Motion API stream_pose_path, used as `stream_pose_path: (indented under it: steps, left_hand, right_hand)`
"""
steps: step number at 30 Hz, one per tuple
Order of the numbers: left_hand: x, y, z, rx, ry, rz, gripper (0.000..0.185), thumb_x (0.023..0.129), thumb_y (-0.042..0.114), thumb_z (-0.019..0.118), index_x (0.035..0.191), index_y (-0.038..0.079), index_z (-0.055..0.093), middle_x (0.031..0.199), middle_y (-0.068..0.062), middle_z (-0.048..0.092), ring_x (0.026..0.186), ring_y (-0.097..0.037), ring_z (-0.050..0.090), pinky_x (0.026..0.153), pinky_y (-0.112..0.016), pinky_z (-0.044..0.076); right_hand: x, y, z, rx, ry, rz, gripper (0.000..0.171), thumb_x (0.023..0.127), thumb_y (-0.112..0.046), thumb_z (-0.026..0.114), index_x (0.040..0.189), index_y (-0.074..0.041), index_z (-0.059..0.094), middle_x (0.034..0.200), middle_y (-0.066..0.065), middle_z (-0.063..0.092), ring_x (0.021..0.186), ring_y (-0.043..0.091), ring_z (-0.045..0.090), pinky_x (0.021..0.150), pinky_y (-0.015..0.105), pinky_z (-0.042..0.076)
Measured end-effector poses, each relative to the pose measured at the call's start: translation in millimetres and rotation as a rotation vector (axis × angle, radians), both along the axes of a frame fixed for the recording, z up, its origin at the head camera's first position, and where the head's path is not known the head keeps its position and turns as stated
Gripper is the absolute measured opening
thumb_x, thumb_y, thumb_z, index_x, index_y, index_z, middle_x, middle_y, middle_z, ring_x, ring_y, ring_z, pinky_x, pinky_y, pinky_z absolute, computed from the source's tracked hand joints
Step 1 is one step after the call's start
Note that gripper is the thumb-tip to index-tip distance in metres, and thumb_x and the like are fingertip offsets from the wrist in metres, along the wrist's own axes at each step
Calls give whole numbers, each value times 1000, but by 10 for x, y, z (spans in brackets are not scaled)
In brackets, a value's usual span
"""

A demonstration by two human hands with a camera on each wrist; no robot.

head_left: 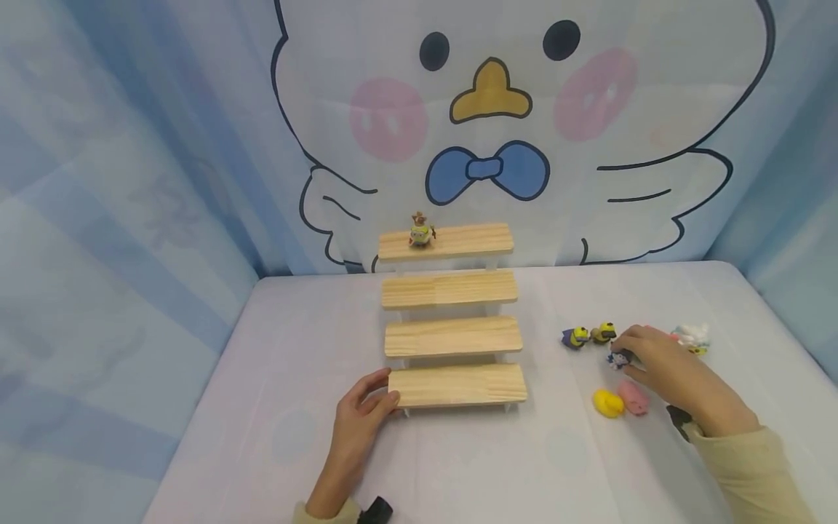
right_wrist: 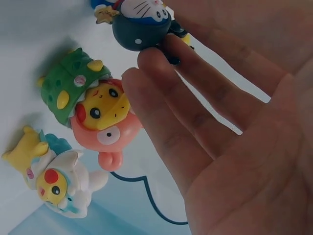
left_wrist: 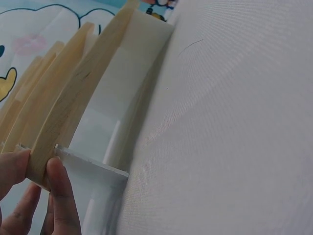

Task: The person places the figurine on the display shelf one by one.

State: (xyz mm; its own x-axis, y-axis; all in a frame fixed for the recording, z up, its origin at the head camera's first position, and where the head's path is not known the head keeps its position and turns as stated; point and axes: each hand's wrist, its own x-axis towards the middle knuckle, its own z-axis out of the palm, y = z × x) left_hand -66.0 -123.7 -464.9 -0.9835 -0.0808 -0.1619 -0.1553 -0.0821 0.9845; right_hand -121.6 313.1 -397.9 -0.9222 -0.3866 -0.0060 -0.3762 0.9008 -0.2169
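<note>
My left hand (head_left: 356, 418) pinches the left end of the lowest board of a stepped wooden display rack (head_left: 458, 387), thumb on one face and fingers on the other. At the right, my right hand (head_left: 674, 371) holds a small dark blue-and-white cat figurine (right_wrist: 142, 24) with whiskers at its fingertips. Close by on the table are a yellow character figurine in a green dinosaur hood (right_wrist: 63, 88) and a white-hooded figurine (right_wrist: 63, 181). Two yellow-and-dark figurines (head_left: 576, 337) stand left of the right hand.
One yellow goggled figurine (head_left: 420, 234) stands on the rack's top board. A yellow duck (head_left: 608, 403) and a pink figurine (head_left: 633, 398) sit nearer than the right hand. Behind the white-covered table (head_left: 294, 327) hangs a curtain (head_left: 484, 218) with a cartoon print.
</note>
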Motion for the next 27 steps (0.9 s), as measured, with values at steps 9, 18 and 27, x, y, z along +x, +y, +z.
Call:
stream_pose_path:
  steps: [9, 18, 27]
  left_hand:
    - [11, -3, -5, 10, -12, -1, 53, 87, 11, 77, 135, 1, 57, 131, -19, 56, 89, -13, 68, 77, -27, 61]
    - [5, -5, 15, 12, -12, -12, 56, 87, 14, 77, 136, 0, 55, 132, -19, 55, 91, -14, 68, 79, -28, 60]
    - [5, -12, 13, 19, -9, -6, 54, 87, 11, 77, 135, -1, 55, 131, -18, 56, 90, -13, 68, 78, -27, 60]
  right_hand:
    - [-19, -7, -16, 3, -10, -7, 26, 76, 3, 80, 102, 3, 72, 104, 18, 66, 98, 39, 61, 88, 58, 54]
    - [-75, -8, -19, 5, -37, -32, 27, 75, 6, 80, 100, 3, 72, 101, 18, 66, 94, 37, 64, 84, 55, 56]
    - [-87, -52, -20, 32, -63, -83, 20, 79, 2, 79, 95, -2, 68, 97, 12, 63, 88, 31, 57, 83, 55, 54]
